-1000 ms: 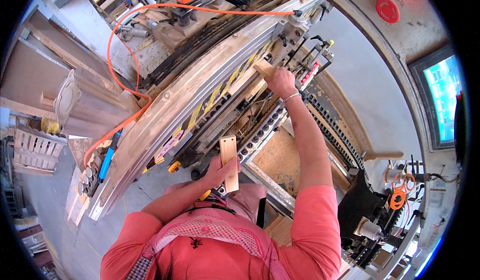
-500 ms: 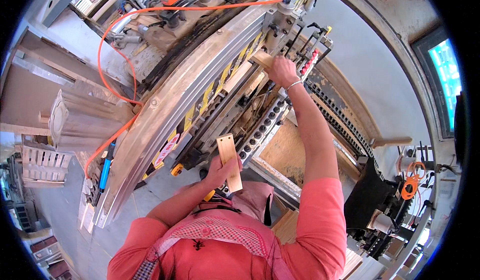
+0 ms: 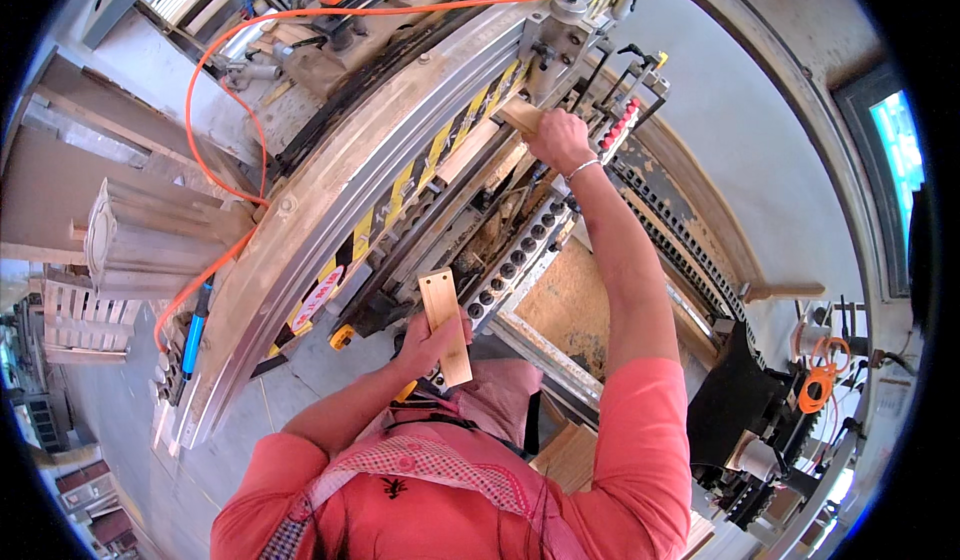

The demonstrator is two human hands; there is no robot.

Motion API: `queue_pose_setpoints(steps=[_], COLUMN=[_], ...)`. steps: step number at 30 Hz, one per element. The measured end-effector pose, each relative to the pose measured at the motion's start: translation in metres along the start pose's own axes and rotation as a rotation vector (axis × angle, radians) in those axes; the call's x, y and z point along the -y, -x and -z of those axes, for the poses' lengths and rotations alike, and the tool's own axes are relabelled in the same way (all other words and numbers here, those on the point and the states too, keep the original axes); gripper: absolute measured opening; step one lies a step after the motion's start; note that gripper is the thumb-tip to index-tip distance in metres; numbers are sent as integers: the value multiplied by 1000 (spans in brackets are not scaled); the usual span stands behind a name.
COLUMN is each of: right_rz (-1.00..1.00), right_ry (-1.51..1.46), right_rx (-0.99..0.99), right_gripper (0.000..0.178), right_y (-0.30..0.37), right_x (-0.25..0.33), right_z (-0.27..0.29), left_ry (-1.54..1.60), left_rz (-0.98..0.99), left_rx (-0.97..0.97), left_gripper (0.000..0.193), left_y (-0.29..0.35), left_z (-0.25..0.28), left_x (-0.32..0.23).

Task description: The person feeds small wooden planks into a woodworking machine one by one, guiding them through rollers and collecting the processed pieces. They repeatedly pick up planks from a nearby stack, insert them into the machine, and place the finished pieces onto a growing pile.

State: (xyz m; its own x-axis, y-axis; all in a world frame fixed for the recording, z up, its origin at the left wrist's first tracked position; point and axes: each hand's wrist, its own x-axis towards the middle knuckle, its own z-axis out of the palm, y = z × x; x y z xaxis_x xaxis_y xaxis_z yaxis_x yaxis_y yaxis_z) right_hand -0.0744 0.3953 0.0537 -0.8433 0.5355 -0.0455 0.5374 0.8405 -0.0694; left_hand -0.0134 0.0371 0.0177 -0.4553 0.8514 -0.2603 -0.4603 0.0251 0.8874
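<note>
From the person's head, a fisheye camera is looking down, closely framing chest (image 3: 430, 505) and both hands (image 3: 435, 345) (image 3: 560, 140).

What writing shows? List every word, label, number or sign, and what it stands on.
Red-and-white sticker: lettering too small to read.
Screen: too blurred to read.
Striped tape: yellow-black bands, no readable words.
Shirt: small black mark, no readable word.
Board in the left hand: no visible writing.

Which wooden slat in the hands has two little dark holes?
The upright slat in the left hand: both holes show near its top. The right hand's slat shows none.
</note>
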Motion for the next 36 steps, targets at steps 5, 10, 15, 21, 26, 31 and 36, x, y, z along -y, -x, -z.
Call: queue_pose_setpoints(steps=[5,10,15,21,26,31,36], right_rz=[0,9,53,53,59,6,181], right_ry=[10,33,74,161,208,179,227], right_rx=[-14,16,-43,-85,-74,-22,-563], right_gripper=[31,43,47,48,54,46,40], right_y=[-2,-1,2,3,2,3,41], right_x=[1,3,4,10,13,24,23], right_z=[-2,1,3,0,1,0,-15], left_ry=[-61,134,385,554,466,129,103], left_rz=[-69,1,3,92,102,2,-130], left_rx=[-14,-172,-274,-496,-825,-1068,-1026], left_gripper=[20,23,27,36,36,33,24], left_y=[2,15,55,132,192,234,223], left_z=[1,2,20,40,104,200,318], left_x=[3,-1,-3,-22,11,17,-9])
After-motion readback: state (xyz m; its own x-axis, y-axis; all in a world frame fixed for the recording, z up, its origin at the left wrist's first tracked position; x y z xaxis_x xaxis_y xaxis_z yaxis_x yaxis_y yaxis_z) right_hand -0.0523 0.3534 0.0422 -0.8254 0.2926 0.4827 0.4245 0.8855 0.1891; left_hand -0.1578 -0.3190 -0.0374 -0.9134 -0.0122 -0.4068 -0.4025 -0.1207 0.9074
